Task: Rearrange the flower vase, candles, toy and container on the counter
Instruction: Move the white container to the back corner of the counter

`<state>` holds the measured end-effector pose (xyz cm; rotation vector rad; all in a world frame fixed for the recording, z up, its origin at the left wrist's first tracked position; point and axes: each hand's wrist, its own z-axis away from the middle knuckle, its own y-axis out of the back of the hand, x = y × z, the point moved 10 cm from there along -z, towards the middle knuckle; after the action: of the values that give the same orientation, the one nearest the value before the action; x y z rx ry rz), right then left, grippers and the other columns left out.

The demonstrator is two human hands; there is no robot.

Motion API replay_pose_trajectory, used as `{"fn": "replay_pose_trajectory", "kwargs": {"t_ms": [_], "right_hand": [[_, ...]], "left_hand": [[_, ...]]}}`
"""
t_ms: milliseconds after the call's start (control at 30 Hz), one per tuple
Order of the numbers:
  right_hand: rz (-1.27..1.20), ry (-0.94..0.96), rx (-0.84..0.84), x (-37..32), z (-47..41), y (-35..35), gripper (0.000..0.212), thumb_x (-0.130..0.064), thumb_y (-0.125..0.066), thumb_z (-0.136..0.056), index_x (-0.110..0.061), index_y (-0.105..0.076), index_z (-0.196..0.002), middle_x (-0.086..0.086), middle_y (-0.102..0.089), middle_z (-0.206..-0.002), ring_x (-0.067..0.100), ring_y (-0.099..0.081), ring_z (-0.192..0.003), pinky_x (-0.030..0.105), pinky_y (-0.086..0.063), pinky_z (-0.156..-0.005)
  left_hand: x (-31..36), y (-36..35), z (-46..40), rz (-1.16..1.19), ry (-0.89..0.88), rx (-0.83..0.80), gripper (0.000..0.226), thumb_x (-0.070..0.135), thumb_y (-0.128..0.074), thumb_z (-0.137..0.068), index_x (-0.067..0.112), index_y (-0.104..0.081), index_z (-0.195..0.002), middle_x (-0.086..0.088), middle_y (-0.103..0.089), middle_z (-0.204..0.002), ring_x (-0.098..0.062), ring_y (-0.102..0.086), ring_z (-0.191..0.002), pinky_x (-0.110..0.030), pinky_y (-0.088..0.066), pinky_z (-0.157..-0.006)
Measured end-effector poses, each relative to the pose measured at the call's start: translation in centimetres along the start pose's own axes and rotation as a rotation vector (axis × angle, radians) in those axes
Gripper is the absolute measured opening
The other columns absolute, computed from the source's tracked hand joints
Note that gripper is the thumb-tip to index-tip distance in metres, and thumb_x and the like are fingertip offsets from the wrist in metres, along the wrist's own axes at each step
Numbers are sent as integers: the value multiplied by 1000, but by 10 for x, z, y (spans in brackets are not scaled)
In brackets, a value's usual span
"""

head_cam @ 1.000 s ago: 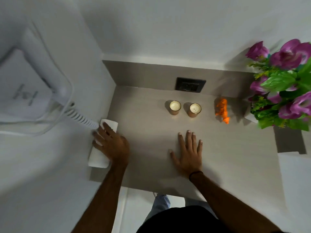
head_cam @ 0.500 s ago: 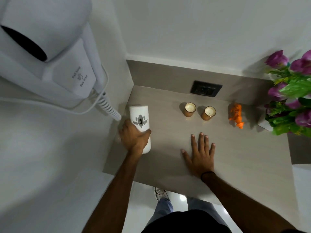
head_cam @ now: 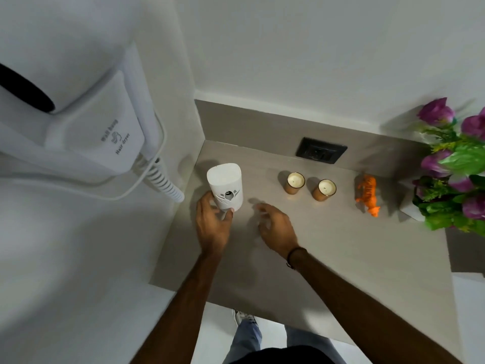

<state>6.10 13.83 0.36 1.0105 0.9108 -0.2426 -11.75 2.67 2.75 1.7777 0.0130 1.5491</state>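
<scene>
A white container [head_cam: 225, 187] with a dark emblem stands upright near the counter's left corner. My left hand [head_cam: 212, 224] grips its lower part. Just to its right my right hand [head_cam: 275, 227] hovers, blurred, fingers apart and holding nothing. Two small brown candles [head_cam: 295, 183] [head_cam: 324, 189] stand side by side near the back. An orange toy animal [head_cam: 368, 194] lies to their right. The flower vase [head_cam: 412, 206] with purple flowers and green leaves stands at the far right, its white base mostly hidden by foliage.
The grey counter [head_cam: 341, 258] ends at a front edge near my legs. A white wall-mounted hair dryer [head_cam: 86, 127] with a coiled cord [head_cam: 165, 185] hangs on the left wall beside the container. A black socket [head_cam: 321, 153] sits in the backsplash.
My left hand has raised the container from lying by the left wall to standing upright and moved it toward the back. My right hand has lifted off the counter and shifted left.
</scene>
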Motion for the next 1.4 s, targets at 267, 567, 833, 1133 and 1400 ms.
{"fn": "replay_pose_trajectory", "kwargs": {"t_ms": [267,567,833,1133,1400], "right_hand": [[-269,-48,-61,-54,-101,-15,53,13,-56,-79,-11,-64,-125,6,-68,-127,19,-63,-108,37,-56,-98],[-499,-67,-99,-90,-210,-34,48,15,-56,-82,-7,-63,-124,8,-67,-122,33,-67,-107,47,-55,-98],[-455,-99,-156,-82,-223,-43,47,12,-59,-82,-4,-62,-126,9,-66,-125,28,-66,-111,37,-53,-101],[-209,-193,170,53,-38,25,18,-5,-66,-77,-12,-74,-92,-1,-76,-89,7,-69,-81,27,-57,-83],[-259,-411,543,139,3,123,59,-49,-86,-62,-34,-56,-110,-15,-70,-93,-1,-64,-82,10,-48,-75]], "left_hand": [[5,-11,-52,106,72,23,52,0,-85,-77,-1,-70,-127,-19,-77,-119,-32,-76,-93,-9,-57,-72],[18,-42,-157,46,110,136,34,15,-79,-89,0,-75,-119,-22,-81,-110,-36,-77,-100,-29,-51,-79],[1,-50,-164,42,160,164,40,16,-80,-89,-6,-72,-120,-26,-77,-119,-38,-74,-110,-31,-51,-88],[-2,-96,-34,-88,-33,-156,37,1,-77,-83,-8,-71,-118,-28,-59,-134,-44,-61,-125,-48,-49,-114],[62,-174,23,-19,-192,-469,65,25,-83,-86,10,-58,-144,-12,-58,-149,-30,-54,-140,-49,-46,-120]]}}
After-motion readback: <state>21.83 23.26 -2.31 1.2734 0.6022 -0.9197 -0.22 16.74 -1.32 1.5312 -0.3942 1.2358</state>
